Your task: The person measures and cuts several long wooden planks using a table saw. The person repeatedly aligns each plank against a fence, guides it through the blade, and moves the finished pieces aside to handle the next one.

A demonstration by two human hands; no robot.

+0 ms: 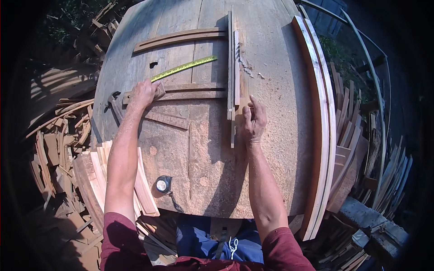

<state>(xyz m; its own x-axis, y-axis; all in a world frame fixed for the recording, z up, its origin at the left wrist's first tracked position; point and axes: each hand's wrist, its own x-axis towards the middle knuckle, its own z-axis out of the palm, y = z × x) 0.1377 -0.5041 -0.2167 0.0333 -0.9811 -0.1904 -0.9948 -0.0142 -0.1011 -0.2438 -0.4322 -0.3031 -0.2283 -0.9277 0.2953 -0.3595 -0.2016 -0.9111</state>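
The wooden rails (194, 95) look matt, the tabletop (181, 18) rough.

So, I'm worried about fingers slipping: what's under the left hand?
Left of the left hand, a wooden end shows; to its right, a wooden block. What lies directly beneath is covered, so I can't tell whether they join.

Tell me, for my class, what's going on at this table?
A person's left hand is at a small wooden block, near one end of a yellow measuring strip. The right hand, loosely open, is beside a long wooden rail; whether it touches is unclear. Sawdust covers much of the table, and a tape measure sits near the front edge.
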